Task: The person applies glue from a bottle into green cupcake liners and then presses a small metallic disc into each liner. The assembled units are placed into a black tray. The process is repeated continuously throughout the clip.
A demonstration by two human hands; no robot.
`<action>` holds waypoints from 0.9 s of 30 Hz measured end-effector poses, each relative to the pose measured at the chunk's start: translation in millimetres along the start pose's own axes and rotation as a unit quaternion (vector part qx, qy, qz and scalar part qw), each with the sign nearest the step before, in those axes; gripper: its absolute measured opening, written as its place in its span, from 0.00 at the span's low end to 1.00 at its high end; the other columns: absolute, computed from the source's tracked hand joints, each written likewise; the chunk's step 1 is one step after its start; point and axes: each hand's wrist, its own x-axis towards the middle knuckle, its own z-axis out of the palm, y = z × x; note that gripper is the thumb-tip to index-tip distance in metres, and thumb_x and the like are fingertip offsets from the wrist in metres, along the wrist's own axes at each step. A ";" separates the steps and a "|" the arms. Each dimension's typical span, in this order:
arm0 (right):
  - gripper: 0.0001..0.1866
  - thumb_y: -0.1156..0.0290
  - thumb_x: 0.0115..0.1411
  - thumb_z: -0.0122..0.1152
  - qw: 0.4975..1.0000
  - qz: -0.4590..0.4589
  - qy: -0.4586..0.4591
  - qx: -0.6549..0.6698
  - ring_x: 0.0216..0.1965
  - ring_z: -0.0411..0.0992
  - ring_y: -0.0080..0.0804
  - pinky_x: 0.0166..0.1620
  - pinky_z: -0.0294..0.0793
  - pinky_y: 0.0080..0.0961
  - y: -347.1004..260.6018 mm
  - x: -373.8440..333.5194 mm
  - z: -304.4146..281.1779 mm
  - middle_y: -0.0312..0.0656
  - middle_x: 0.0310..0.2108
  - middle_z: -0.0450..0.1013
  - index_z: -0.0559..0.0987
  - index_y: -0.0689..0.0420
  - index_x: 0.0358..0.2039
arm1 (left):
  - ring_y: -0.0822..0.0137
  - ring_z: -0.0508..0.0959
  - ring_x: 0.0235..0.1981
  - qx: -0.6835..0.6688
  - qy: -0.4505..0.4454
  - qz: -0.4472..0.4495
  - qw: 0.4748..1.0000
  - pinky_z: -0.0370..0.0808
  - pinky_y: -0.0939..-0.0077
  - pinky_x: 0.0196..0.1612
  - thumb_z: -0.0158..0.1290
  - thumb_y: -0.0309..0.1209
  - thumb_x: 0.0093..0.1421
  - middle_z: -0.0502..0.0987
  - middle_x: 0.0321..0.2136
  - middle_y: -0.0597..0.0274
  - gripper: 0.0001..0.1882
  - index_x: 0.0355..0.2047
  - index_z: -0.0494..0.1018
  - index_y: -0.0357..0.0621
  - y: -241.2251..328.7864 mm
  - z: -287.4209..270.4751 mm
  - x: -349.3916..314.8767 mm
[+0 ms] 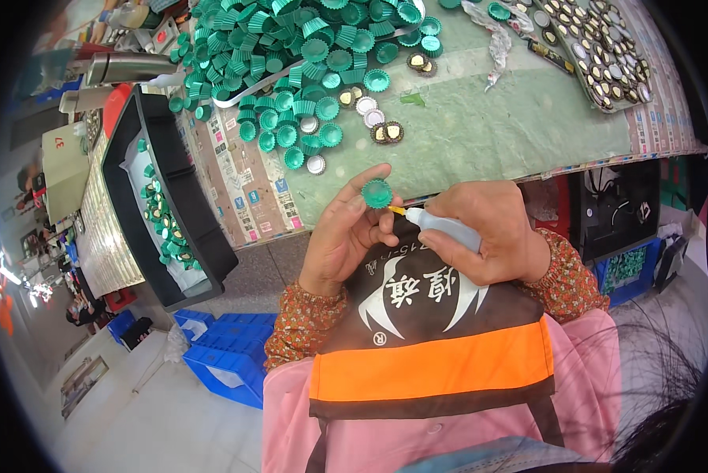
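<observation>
Between the thumb and fingers of my left hand (336,240) is a small green fluted cup (377,193), held up just beyond the table's near edge. My right hand (492,229) is wrapped round a translucent squeeze bottle (451,229). Its narrow yellow nozzle (398,210) points left and comes close to the cup's lower right rim; I cannot tell whether they touch. A large heap of similar green cups (291,55) covers the far left of the table. Near the heap lie several dark fluted cups with pale gold pieces (387,132) and some silvery discs (373,118).
A black tray (204,229) with green cups on white lining stands left of the green-covered table (480,142). Far right is a board of dark and silvery pieces (602,55), beside crumpled plastic (496,43). Blue crates (232,347) sit on the floor at the left.
</observation>
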 end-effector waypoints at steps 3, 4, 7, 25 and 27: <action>0.14 0.76 0.51 0.72 1.000 -0.015 -0.003 -0.004 0.21 0.75 0.41 0.24 0.70 0.32 2.1 -0.1 1.3 0.44 0.23 0.75 0.76 0.60 0.36 | 0.65 0.78 0.36 0.000 0.035 -0.007 0.999 0.86 0.70 0.37 0.52 0.35 0.68 0.77 0.47 0.47 0.34 0.69 0.54 0.32 0.3 5.9 -0.7; 0.13 0.75 0.51 0.72 1.000 -0.013 -0.004 -0.008 0.21 0.75 0.41 0.24 0.70 0.33 1.2 0.5 1.3 0.44 0.23 0.74 0.76 0.60 0.36 | 0.65 0.79 0.36 0.004 0.036 -0.010 0.999 0.86 0.70 0.37 0.52 0.35 0.68 0.77 0.47 0.48 0.34 0.68 0.55 0.32 -0.4 6.1 -0.7; 0.13 0.75 0.52 0.71 1.000 -0.006 -0.007 -0.016 0.20 0.74 0.42 0.24 0.69 0.33 -0.6 1.1 1.6 0.43 0.22 0.73 0.76 0.60 0.35 | 0.66 0.79 0.36 0.013 0.037 -0.018 0.999 0.86 0.71 0.37 0.52 0.36 0.68 0.76 0.47 0.49 0.34 0.68 0.55 0.32 -2.4 5.5 -0.3; 0.10 0.73 0.56 0.67 0.999 0.029 -0.026 -0.001 0.23 0.74 0.48 0.26 0.71 0.38 -1.2 -3.5 -1.0 0.45 0.23 0.72 0.74 0.58 0.35 | 0.71 0.77 0.36 0.012 0.018 -0.055 0.998 0.86 0.72 0.39 0.49 0.40 0.70 0.75 0.42 0.57 0.31 0.66 0.59 0.32 -11.7 5.3 -1.1; 0.11 0.75 0.55 0.69 0.999 0.020 -0.027 -0.007 0.21 0.74 0.44 0.24 0.69 0.33 0.3 -4.4 -1.7 0.44 0.22 0.73 0.75 0.59 0.35 | 0.71 0.77 0.35 0.009 0.019 -0.057 0.998 0.86 0.72 0.39 0.48 0.40 0.71 0.75 0.42 0.57 0.31 0.66 0.59 0.32 -13.0 4.8 -0.9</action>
